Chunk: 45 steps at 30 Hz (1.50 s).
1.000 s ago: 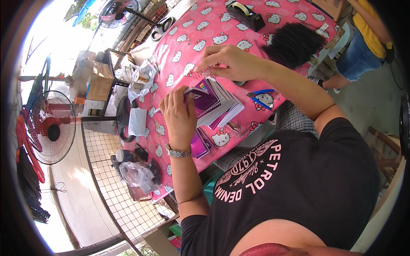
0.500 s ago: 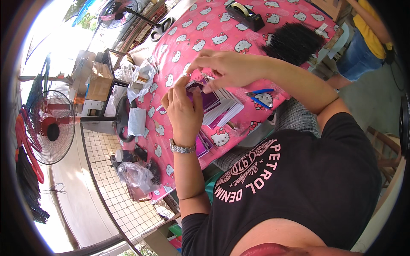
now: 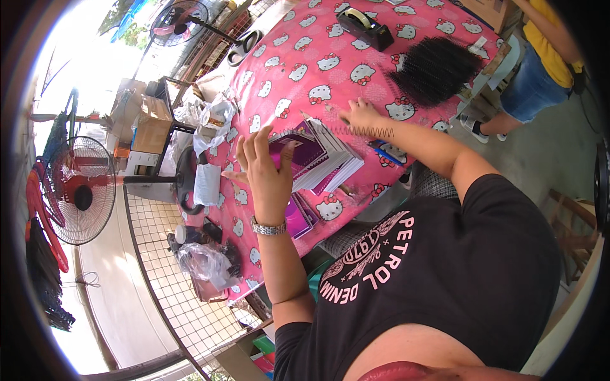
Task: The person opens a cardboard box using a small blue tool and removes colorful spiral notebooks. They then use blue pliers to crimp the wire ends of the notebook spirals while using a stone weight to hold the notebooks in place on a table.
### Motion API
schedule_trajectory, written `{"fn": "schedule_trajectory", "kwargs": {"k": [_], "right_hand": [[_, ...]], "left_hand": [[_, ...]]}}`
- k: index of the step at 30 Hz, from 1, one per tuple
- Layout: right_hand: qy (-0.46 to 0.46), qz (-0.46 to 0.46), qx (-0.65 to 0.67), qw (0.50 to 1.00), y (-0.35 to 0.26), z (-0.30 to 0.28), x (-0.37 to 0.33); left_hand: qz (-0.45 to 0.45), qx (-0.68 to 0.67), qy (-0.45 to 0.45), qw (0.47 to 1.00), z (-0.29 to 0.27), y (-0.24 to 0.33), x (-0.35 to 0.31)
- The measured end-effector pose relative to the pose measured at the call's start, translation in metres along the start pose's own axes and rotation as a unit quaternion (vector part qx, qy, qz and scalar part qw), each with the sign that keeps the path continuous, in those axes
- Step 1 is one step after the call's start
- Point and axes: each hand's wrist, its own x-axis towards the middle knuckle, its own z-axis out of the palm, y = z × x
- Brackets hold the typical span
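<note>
Several purple-covered books (image 3: pixel 337 162) with white pages are stacked on the pink table. A dark spiral binding coil (image 3: pixel 356 131) sticks out to the right from the top book's far edge, passing across my right wrist. My left hand (image 3: pixel 265 168), with a metal watch at its wrist, is open beside the left edge of the stack, fingers spread. Beyond the coil, my right hand (image 3: pixel 364 116) is over the tabletop, fingers apart and seemingly holding nothing. Blue-handled pliers (image 3: pixel 387 153) lie right of the books, partly behind my right forearm.
A black heap of coils (image 3: pixel 435 70) lies at the far right, with a tape dispenser (image 3: pixel 365 28) beyond it. More purple booklets (image 3: pixel 302 217) lie near my left forearm. Fans (image 3: pixel 79 197), cardboard boxes (image 3: pixel 151 124) and plastic bags (image 3: pixel 206 263) are at left. A person in yellow (image 3: pixel 549 38) stands far right.
My right hand has moved right, away from the book's edge, and the coil now shows stretching rightward from the book. My left hand has opened and drawn slightly back from the cover.
</note>
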Motion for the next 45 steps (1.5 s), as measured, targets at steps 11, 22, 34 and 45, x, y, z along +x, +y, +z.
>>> {"fn": "schedule_trajectory", "kwargs": {"k": [11, 22, 34, 45], "right_hand": [[-0.152, -0.373, 0.295, 0.867, -0.081, -0.239, -0.065], [-0.231, -0.353, 0.284, 0.861, -0.100, -0.243, -0.057], [-0.230, -0.398, 0.330, 0.825, -0.115, -0.223, -0.024], [-0.345, -0.419, 0.570, 0.617, -0.127, -0.218, -0.024]], "left_hand": [[-0.008, -0.128, 0.019, 0.992, 0.011, -0.015, 0.005], [-0.044, -0.183, 0.008, 0.982, 0.006, -0.032, 0.002], [-0.097, -0.243, -0.038, 0.964, 0.006, -0.055, -0.007], [-0.145, -0.287, -0.055, 0.945, -0.004, -0.050, -0.006]]}}
